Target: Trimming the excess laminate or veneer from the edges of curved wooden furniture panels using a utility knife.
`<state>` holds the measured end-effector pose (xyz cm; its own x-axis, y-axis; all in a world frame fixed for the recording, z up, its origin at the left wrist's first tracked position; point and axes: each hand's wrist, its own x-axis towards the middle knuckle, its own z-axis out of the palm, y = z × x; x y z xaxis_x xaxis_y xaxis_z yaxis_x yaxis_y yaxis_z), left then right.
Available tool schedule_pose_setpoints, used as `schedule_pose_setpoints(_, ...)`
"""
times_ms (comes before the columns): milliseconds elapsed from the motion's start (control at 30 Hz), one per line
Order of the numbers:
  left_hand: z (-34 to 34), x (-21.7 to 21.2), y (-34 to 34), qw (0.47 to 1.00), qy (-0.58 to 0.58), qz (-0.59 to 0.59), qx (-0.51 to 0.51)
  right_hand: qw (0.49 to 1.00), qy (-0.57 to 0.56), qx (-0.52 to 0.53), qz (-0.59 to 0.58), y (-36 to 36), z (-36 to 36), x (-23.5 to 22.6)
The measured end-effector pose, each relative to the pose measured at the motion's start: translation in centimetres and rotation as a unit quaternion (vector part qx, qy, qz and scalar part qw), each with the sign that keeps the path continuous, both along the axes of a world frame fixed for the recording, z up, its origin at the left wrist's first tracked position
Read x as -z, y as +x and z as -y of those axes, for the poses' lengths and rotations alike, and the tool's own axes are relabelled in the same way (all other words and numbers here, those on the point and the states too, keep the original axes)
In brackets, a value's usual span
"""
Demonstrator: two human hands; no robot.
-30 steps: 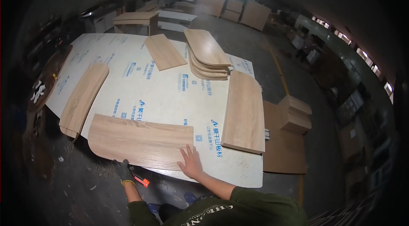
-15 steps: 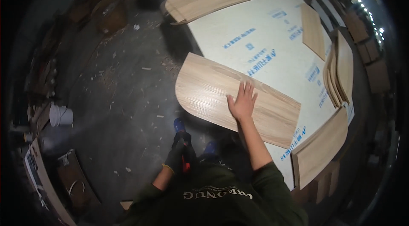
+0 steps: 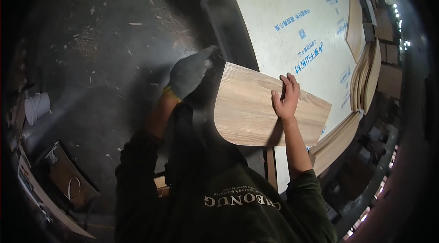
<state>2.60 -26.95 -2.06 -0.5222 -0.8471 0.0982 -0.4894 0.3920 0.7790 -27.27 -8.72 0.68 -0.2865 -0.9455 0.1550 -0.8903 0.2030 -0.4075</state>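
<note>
A light wood-grain panel (image 3: 249, 115) with one rounded corner lies on the edge of a big white sheet (image 3: 283, 9) printed in blue. My bare right hand (image 3: 286, 99) rests flat on the panel's top, fingers spread. My left hand (image 3: 188, 76), in a grey glove, is at the panel's left edge over the dark floor. Its fingers are bunched, and whether it holds anything is hidden.
A stack of curved wood panels (image 3: 366, 71) lies at the sheet's right side, and another long panel (image 3: 338, 140) lies below it. On the dusty floor to the left stand a white bucket (image 3: 35, 107) and an open cardboard box (image 3: 68, 179).
My head has tipped further down and closer. The panel now hangs over the sheet's edge beside me. My left hand has risen from by my body to the panel's left edge.
</note>
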Motion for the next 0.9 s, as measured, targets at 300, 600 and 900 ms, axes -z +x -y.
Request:
schedule_pose_setpoints(300, 0.2, 2.3, -3.3, 0.981, -0.026, -0.043, 0.186, 1.000, 0.014, 0.023, 0.008, -0.4, 0.1, 0.0)
schedule_pose_setpoints(600, -0.4, -2.4, -2.8, 0.964, -0.050, 0.150, 0.215, 1.000, 0.010, 0.014, -0.018, -0.3, 0.2, -0.2)
schedule_pose_setpoints(900, -3.3, 4.2, -1.5, 0.993, 0.045, -0.029, 0.107, 1.000, 0.003, 0.008, -0.019, 0.0, 0.4, -0.2)
